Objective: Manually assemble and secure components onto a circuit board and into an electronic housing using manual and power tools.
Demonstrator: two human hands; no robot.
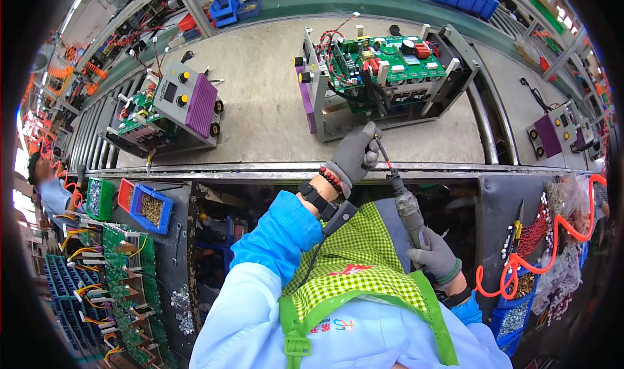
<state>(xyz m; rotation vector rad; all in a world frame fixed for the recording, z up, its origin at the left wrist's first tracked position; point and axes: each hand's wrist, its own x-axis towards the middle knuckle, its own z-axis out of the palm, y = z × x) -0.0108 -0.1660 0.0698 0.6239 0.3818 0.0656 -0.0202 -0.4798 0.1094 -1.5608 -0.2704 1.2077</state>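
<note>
My right hand (437,258), in a grey glove, is wrapped round the lower end of a dark power screwdriver (408,206). Its thin bit points up and away, toward the fingertips of my left hand (356,153). The gloved left fingers are pinched together at the bit's tip; whatever small thing they hold is too small to make out. Just beyond them stands an opened machine unit (383,86) with a grey metal frame, a purple side panel and black knobs. Inside it sit a green circuit board (406,60) and bundled wires.
A similar unit (168,109) stands at the left on the metal worktop (260,109), another (562,132) at the far right. Blue (151,210) and green (99,199) bins hold small parts. Circuit boards (127,271) lie lower left. An orange coiled hose (552,239) hangs at the right; a co-worker (55,190) is far left.
</note>
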